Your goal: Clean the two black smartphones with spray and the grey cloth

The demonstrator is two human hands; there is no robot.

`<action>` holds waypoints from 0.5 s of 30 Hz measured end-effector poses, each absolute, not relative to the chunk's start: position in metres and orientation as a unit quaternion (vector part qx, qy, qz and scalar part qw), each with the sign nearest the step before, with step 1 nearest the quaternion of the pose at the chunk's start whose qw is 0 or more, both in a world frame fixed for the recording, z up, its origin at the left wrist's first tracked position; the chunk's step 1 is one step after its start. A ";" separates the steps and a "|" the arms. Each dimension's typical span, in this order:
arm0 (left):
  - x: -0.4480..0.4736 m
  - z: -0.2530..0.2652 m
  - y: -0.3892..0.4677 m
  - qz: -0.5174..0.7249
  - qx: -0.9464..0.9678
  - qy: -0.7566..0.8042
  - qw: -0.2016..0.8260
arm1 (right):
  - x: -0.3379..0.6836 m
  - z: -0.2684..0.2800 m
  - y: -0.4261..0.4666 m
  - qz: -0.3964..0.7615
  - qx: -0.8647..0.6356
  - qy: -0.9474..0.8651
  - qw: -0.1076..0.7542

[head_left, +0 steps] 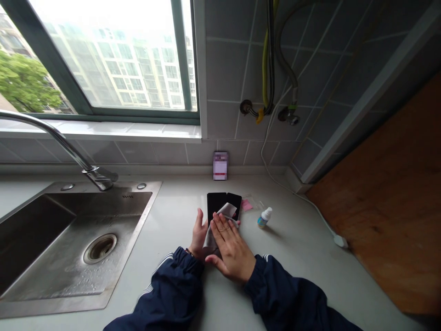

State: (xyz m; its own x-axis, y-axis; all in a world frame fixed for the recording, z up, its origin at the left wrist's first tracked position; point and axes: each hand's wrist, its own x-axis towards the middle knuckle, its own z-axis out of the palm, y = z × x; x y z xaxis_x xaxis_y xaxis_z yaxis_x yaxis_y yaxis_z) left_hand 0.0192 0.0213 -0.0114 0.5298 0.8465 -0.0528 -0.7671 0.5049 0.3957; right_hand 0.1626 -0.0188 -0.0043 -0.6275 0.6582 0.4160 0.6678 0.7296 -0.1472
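A light grey cloth [230, 209] lies between my two hands, above the counter. My right hand [232, 248] presses on the cloth from above with its fingers long and together and its thumb to the side. My left hand [198, 235] is beneath the cloth, thumb pointing up at the left. Small fingertips show at the cloth's right edge. What lies in my left palm is covered. Just beyond my hands a black flat case [216, 201], in two panels, lies on the counter. A small white-capped bottle [264, 218] stands to the right of my right hand.
A clear packet with a pink piece [246, 205] lies beside the case. A phone [220, 166] leans on the wall behind. Left is a steel sink [131, 239] with a faucet [98, 177]. A white cable [303, 196] with a plug runs along the right.
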 end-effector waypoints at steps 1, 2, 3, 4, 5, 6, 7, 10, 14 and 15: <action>0.022 -0.011 0.019 0.464 0.169 0.130 0.860 | 0.164 -0.005 -0.017 -0.014 -0.375 -0.896 0.237; 0.026 -0.010 0.016 0.461 0.178 0.149 0.857 | 0.166 -0.004 -0.015 -0.016 -0.382 -0.890 0.248; 0.029 -0.010 0.013 0.460 0.190 0.179 0.849 | 0.168 -0.004 -0.012 -0.018 -0.390 -0.884 0.259; 0.032 -0.009 0.010 0.464 0.208 0.216 0.834 | 0.171 -0.003 -0.010 -0.018 -0.397 -0.878 0.268; 0.035 -0.009 0.008 0.471 0.234 0.250 0.813 | 0.174 -0.001 -0.007 -0.019 -0.404 -0.872 0.277; 0.038 -0.010 0.006 0.480 0.259 0.278 0.791 | 0.176 0.001 -0.005 -0.019 -0.411 -0.866 0.285; 0.040 -0.010 0.005 0.486 0.283 0.295 0.773 | 0.179 0.002 -0.002 -0.020 -0.419 -0.859 0.292; 0.043 -0.014 0.004 0.483 0.330 0.283 0.760 | 0.187 0.008 0.003 -0.022 -0.441 -0.842 0.310; 0.043 -0.019 0.004 0.473 0.327 0.250 0.779 | 0.191 0.010 0.005 -0.019 -0.446 -0.837 0.316; 0.042 -0.020 0.004 0.481 0.317 0.258 0.776 | 0.190 0.009 0.005 -0.019 -0.439 -0.842 0.311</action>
